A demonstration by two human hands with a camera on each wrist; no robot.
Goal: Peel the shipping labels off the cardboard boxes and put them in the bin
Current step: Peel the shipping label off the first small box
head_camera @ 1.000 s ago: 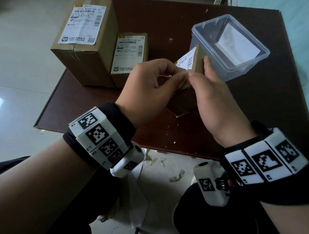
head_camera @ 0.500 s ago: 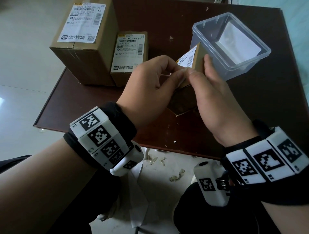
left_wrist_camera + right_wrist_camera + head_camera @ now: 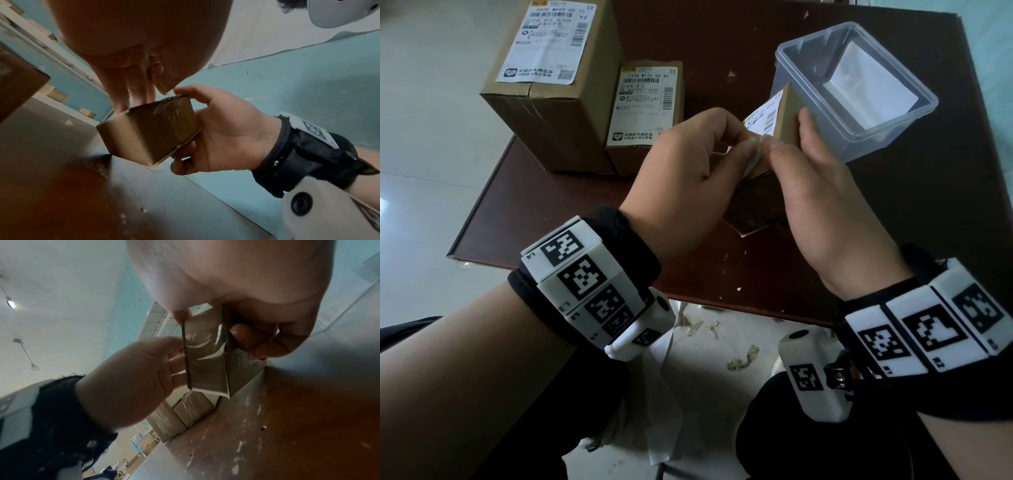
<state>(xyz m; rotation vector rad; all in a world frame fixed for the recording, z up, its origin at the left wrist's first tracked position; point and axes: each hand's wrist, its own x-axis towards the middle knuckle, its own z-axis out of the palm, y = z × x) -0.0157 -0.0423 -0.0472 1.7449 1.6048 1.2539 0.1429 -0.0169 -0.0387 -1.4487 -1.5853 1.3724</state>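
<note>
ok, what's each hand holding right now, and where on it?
Right hand grips the small cardboard box by its sides. Left hand pinches the peeled corner of its shipping label.

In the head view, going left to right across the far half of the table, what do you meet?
Large cardboard box → smaller labelled box → left hand → small box being peeled, held by the right hand → clear plastic bin.

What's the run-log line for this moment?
step: peeling label | right hand: grips small box | left hand: pinches label corner | bin: holds one label | two boxes: labels still on
</note>
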